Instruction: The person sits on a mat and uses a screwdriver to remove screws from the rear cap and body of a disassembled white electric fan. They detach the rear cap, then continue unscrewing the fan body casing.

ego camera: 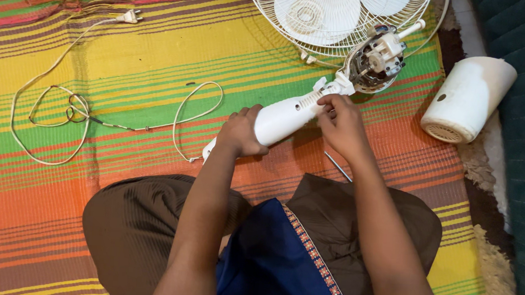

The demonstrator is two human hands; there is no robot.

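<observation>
We see the left hand (242, 131) wrapped around the smooth white plastic fan neck (285, 115), the right hand (340, 125) pinching its ribbed far end, striped woven mat (128, 66) open leftward.

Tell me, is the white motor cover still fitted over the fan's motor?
No: the motor cover lies apart on the mat, and the fan motor is bare.

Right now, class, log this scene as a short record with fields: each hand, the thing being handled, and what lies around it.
left hand: grips lower end of white fan neck
right hand: fingers at the neck's upper, slotted end
fan motor: exposed, cover off
fan guard: lies flat with blades inside
motor cover: white, apart on right
power cord: loose on striped mat
</observation>
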